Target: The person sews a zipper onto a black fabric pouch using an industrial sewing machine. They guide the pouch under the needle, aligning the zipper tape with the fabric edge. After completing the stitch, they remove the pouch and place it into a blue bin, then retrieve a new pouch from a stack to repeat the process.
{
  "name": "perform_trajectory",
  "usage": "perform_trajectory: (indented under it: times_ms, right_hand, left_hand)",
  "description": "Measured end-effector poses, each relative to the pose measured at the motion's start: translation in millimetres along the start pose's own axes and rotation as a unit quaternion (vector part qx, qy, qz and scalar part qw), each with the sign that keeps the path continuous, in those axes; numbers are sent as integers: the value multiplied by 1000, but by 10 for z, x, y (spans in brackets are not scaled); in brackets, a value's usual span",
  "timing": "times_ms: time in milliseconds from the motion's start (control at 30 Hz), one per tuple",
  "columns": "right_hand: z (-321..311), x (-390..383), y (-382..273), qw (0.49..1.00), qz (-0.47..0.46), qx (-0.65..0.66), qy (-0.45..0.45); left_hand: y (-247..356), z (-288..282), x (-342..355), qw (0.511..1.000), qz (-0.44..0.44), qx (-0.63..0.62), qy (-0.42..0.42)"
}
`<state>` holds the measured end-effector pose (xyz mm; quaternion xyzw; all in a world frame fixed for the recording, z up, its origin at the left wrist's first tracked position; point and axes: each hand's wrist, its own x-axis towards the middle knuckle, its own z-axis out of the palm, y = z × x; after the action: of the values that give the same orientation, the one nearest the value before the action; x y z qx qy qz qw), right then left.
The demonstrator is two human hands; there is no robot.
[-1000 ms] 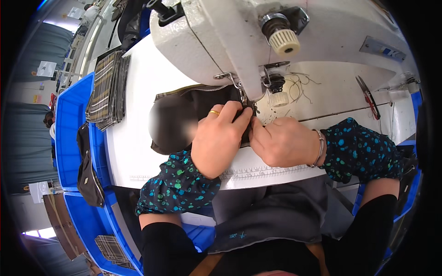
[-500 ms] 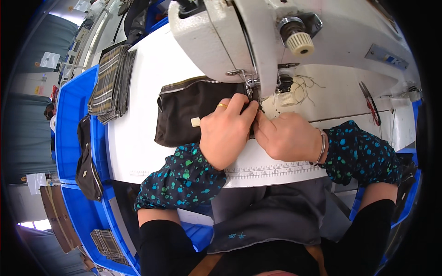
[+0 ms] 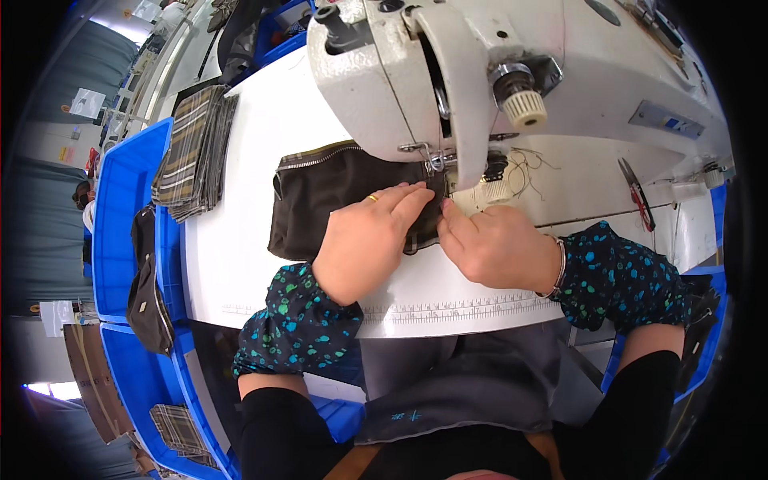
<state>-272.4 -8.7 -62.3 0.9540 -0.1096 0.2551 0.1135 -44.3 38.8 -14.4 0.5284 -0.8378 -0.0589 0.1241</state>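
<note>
A dark brown fabric pouch with a metal zipper along its far edge lies on the white table. Its right edge runs under the presser foot of a sewing machine. My left hand rests flat on the pouch, fingers stretched toward the foot and lying over the cloth. Just right of it, my right hand pinches the pouch's right edge between thumb and fingers, close to the foot. The fingertips partly hide that edge.
Plaid cloth pieces are stacked at the table's left, beside blue bins. Another dark pouch hangs over a bin's edge. Scissors and loose threads lie right of the needle. A printed ruler runs along the near edge.
My left hand has slid back and left, its fingers flattening out on the cloth. The pouch's near right corner has come into sight between my hands. My right hand stays at the edge.
</note>
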Motion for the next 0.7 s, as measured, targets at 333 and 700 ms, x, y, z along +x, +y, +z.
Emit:
perform_trajectory:
  times_ms: [333, 700]
  right_hand:
    - [-96, -15, -80, 999, 11, 24, -25]
    - [-62, -12, -39, 1000, 6, -3, -24]
  left_hand:
    - [94, 137, 43, 996, 48, 14, 79]
    - [36, 124, 124, 998, 31, -17, 57]
